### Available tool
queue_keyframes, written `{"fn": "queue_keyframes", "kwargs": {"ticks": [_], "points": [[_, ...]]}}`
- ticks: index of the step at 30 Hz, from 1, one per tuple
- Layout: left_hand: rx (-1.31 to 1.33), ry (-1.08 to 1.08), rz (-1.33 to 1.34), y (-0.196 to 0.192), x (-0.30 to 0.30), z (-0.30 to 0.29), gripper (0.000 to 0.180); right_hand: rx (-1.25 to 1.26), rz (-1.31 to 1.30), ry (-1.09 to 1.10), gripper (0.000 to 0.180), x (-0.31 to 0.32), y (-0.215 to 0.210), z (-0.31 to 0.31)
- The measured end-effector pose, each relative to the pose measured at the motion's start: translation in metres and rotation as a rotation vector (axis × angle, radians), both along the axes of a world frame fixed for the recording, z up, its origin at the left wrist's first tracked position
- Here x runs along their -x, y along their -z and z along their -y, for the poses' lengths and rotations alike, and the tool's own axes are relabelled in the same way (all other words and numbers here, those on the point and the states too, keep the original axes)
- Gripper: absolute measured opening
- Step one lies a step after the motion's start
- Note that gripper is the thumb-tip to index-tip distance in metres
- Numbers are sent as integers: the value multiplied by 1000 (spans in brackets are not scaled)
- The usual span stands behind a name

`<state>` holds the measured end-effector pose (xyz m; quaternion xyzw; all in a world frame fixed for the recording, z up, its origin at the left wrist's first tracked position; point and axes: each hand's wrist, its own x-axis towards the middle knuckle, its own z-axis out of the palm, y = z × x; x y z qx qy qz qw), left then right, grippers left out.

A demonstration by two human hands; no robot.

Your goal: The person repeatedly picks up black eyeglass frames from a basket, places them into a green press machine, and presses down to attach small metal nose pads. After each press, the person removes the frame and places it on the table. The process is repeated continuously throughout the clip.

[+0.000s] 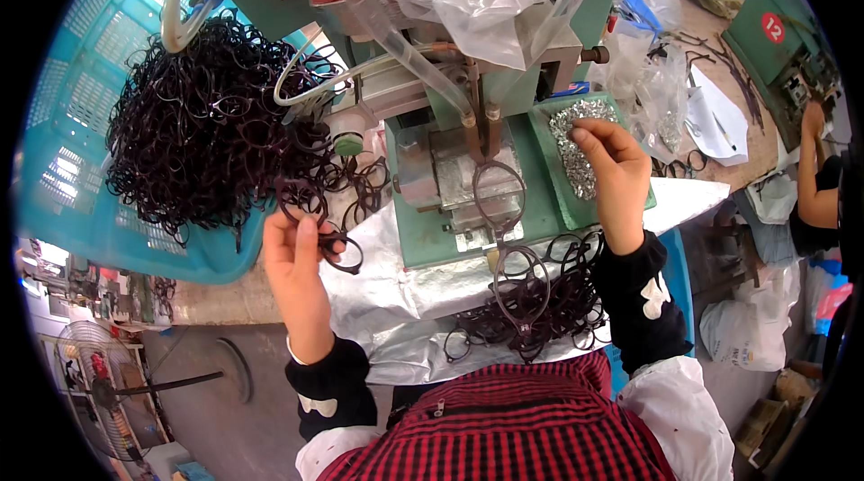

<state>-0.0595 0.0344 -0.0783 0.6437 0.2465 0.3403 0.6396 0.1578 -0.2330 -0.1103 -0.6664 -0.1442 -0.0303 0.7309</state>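
Note:
Dark plastic eyeglass frames (359, 258) are gripped between the thumb and fingers of my left hand (297, 269), beside the big pile at the left. My right hand (616, 177) hovers at a green tray (545, 164) of tiny silvery metal parts (580, 177). Its thumb and forefinger are pinched together; whatever is between them is too small to make out. Another eyeglass frame (499, 242) stretches from the metal fixture (450, 166) of a green bench machine toward me, with neither hand on it.
A blue plastic basket (54, 202) holds a heap of dark frames (202, 121). More frames (567, 301) lie on silver sheeting (378, 337) near my lap. Clear hoses (405, 53) hang in front of the machine. At far right, another person's arm (813, 166) reaches to a second machine (774, 58).

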Motion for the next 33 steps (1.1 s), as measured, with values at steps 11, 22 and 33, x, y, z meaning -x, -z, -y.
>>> {"fn": "queue_keyframes", "kwargs": {"ticks": [11,22,33], "points": [[-444,95,496,-93,-65,46,14,-168,64,-316,53,51,-55,-63],[-1391,413,501,-33,-57,64,16,322,296,-148,35,24,-53,-13],[-1356,395,544,-14,-68,76,19,896,769,-51,8,18,11,-24]]}}
